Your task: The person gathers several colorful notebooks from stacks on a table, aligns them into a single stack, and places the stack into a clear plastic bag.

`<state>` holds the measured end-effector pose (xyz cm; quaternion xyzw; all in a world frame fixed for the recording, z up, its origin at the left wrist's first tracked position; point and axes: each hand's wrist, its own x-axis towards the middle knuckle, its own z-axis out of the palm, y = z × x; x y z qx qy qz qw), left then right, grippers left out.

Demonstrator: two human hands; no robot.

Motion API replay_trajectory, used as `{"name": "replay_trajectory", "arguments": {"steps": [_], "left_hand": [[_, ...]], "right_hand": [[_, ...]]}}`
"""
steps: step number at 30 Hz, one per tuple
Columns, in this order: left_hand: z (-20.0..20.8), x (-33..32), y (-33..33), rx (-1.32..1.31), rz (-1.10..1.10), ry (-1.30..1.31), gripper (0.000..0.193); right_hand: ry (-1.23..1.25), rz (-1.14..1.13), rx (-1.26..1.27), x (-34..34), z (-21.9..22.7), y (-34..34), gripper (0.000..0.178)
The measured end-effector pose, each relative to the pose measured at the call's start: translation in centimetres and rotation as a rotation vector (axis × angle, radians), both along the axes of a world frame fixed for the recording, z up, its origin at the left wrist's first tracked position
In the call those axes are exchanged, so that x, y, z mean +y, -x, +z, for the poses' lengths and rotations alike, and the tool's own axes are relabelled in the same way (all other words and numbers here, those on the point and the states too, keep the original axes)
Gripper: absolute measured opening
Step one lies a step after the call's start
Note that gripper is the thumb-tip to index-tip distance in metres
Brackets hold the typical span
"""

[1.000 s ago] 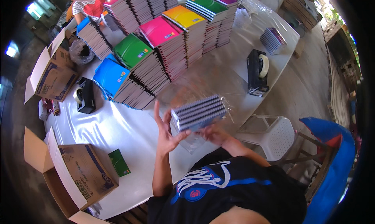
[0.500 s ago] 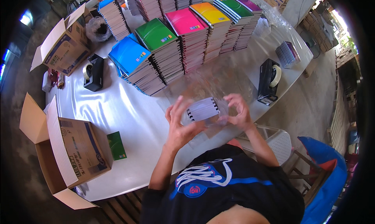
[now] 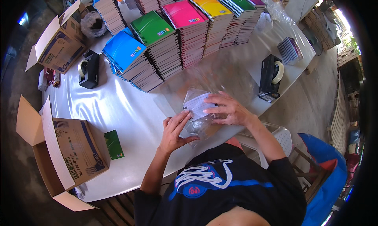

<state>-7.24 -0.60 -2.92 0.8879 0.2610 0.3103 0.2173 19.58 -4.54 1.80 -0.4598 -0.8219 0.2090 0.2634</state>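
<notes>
A small bundle of spiral-bound notebooks [image 3: 195,104], page edges up, lies in a clear plastic bag [image 3: 200,125] near the table's front edge. My left hand [image 3: 175,132] touches the bundle's left side with straight fingers, its thumb apart over the loose film. Across the bundle's right end rest the spread fingers of my right hand [image 3: 230,110]; they hide part of it. Beyond my hands stand tall stacks of notebooks with blue [image 3: 124,50], green [image 3: 152,28], pink [image 3: 184,14] and yellow [image 3: 210,6] covers.
Black tape dispensers stand at left [image 3: 90,70] and right [image 3: 271,78]. A wrapped notebook bundle [image 3: 290,50] sits near the right edge. Cardboard boxes [image 3: 80,147] [image 3: 63,47] gape at left, beside a flat green notebook cover [image 3: 113,144]. A white chair [image 3: 281,139] stands at the front edge.
My right hand has come left onto the bundle, and my left hand has lowered, its fingers now against the film. The bundle's black bindings are now mostly covered.
</notes>
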Motion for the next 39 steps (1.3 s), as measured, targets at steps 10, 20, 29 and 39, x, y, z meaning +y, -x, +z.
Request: {"name": "replay_trajectory", "arguments": {"steps": [10,20,29,39], "left_hand": [[4.7,2.5,-2.5,0.397,-0.104,-0.059,0.07],[5.1,2.4,-2.7,0.129,-0.077,-0.507,0.037],[6.7,1.2,-3.1,-0.913,0.064,-0.239,0.044],[2.3,1.0,-1.8,0.065,-0.074,-0.088,0.072]], "right_hand": [[0.12,0.172,0.202,2.2,0.0,-0.3,0.052],[0.024,0.057,0.274,2.1,-1.1,0.2,0.027],[0.065,0.045,0.307,2.2,-1.1,0.2,0.039],[0.012,0.209,0.161,2.6,-0.6,-0.4,0.047]]}}
